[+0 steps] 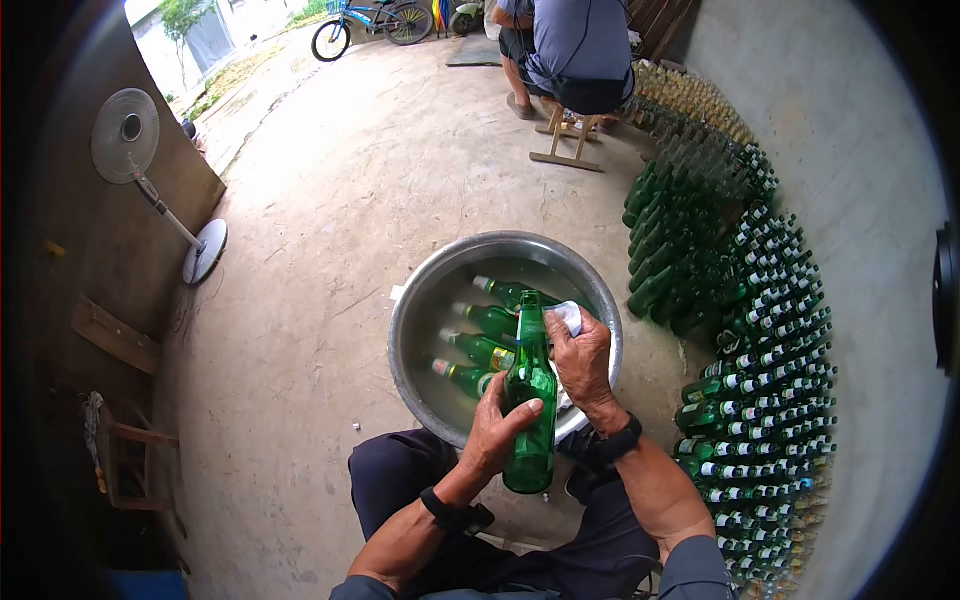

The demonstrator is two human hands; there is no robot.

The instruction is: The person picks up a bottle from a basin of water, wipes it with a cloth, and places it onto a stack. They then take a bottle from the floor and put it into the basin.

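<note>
My left hand (492,432) is wrapped round the body of a green glass bottle (530,455), which stands nearly upright, neck pointing away from me. Beside the bottle's neck, my right hand (583,362) has its fingers closed on a white piece (566,317) that looks like a wet paper label. Both hands are over the near right part of a wide metal basin (402,385). Several green bottles (490,352) lie in its cloudy water, some with neck foil and labels on them. More white scraps show partly behind the held bottle.
Rows of green bottles (760,385) stand along the right wall, with unlabelled ones (660,250) farther back. A person (578,50) sits on a wooden stool (565,160) ahead. A standing fan (127,135) and a wooden chair (140,435) are at the left. A bicycle (370,20) stands behind.
</note>
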